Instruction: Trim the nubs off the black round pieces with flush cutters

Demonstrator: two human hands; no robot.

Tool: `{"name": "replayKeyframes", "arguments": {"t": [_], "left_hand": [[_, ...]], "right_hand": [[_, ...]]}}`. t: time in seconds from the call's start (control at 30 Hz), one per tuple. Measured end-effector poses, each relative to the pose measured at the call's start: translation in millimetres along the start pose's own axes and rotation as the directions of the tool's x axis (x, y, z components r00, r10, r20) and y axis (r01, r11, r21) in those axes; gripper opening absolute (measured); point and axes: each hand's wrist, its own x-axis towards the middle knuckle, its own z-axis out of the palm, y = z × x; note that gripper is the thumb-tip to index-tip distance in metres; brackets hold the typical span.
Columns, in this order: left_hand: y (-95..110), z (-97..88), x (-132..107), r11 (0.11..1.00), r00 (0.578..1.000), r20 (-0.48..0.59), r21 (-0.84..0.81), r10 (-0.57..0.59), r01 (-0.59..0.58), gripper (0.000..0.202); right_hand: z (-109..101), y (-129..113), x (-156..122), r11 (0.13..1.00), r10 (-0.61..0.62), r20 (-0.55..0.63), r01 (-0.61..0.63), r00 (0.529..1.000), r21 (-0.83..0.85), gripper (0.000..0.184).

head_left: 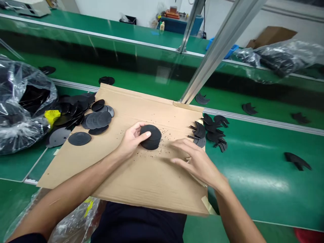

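My left hand grips a round black plastic disc at its left side, thumb on top, over the middle of a brown cardboard sheet. The disc looks like two stacked layers; I cannot tell whether they are one piece. To the right, my right hand hovers over the cardboard, fingers apart, holding nothing. Small black crumbs lie scattered around the disc. On the cardboard's left edge rests a pile of flat black discs. Beyond my right hand sit several curved black pieces, heaped at the cardboard's right edge.
A clear plastic bag with black parts bulges at the left. An aluminium post rises behind the cardboard. On the green conveyor belt lie scattered black pieces. Another curved piece lies on the green tabletop at right.
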Motion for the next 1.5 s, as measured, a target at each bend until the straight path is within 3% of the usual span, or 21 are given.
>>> {"name": "replayKeyframes", "arguments": {"t": [0.13,0.3,0.37,0.43,0.47,0.5,0.57,0.63,0.7,0.77,0.87,0.93,1.03,1.23,1.5], "left_hand": [[6,-5.5,7,0.972,0.987,0.067,-0.174,-0.146,0.156,0.044],[10,-5.1,9,0.904,0.954,0.192,-0.32,-0.232,0.284,0.03],[10,-4.4,11,0.896,0.949,0.204,-0.329,-0.242,0.299,0.025],[11,-4.2,12,0.896,0.951,0.191,-0.332,-0.243,0.295,0.023],[11,-4.4,12,0.896,0.951,0.189,-0.332,-0.244,0.296,0.023],[11,-4.6,12,0.895,0.95,0.191,-0.331,-0.246,0.299,0.024],[13,-5.0,11,0.894,0.948,0.198,-0.328,-0.25,0.305,0.026],[14,-5.4,11,0.893,0.947,0.193,-0.329,-0.255,0.308,0.028],[15,-5.6,12,0.891,0.948,0.177,-0.331,-0.265,0.311,0.028],[16,-5.8,13,0.892,0.948,0.164,-0.327,-0.272,0.312,0.028],[16,-6.4,16,0.903,0.952,0.158,-0.308,-0.261,0.299,0.027],[15,-7.1,17,0.913,0.956,0.149,-0.29,-0.253,0.287,0.025],[13,-7.9,16,0.927,0.958,0.136,-0.251,-0.252,0.279,0.023],[13,-8.4,11,0.948,0.954,0.183,-0.168,-0.239,0.269,0.019],[16,-9.3,12,0.957,0.963,0.157,-0.154,-0.221,0.245,0.02]], "right_hand": [[-13,7,-42,0.944,0.061,0.073,-0.034,0.995,-0.328,0.051],[-3,24,-67,0.876,0.067,-0.046,-0.08,0.997,-0.475,0.034],[2,25,-58,0.931,0.059,-0.131,-0.102,0.99,-0.351,0.031],[6,20,-39,0.991,0.115,-0.199,-0.127,0.973,-0.05,0.033],[7,17,-28,0.98,0.162,-0.208,-0.133,0.965,0.148,0.034],[9,14,-16,0.918,0.225,-0.215,-0.133,0.95,0.373,0.036],[12,6,6,0.686,0.315,-0.145,-0.12,0.938,0.717,0.044],[17,0,23,0.488,0.28,0.005,-0.147,0.96,0.86,0.047],[23,-5,32,0.443,0.201,0.098,-0.179,0.975,0.878,0.046],[29,-9,33,0.568,0.153,0.094,-0.165,0.984,0.806,0.044],[36,-10,27,0.875,0.099,-0.109,-0.035,0.989,0.483,0.045],[37,-8,24,0.965,0.013,-0.228,0.047,0.973,0.258,0.045],[37,-5,22,0.982,-0.078,-0.25,0.118,0.965,0.148,0.043],[39,0,22,0.971,-0.154,-0.232,0.19,0.961,0.143,0.04],[37,1,21,0.97,-0.141,-0.25,0.184,0.958,0.158,0.042]]}}
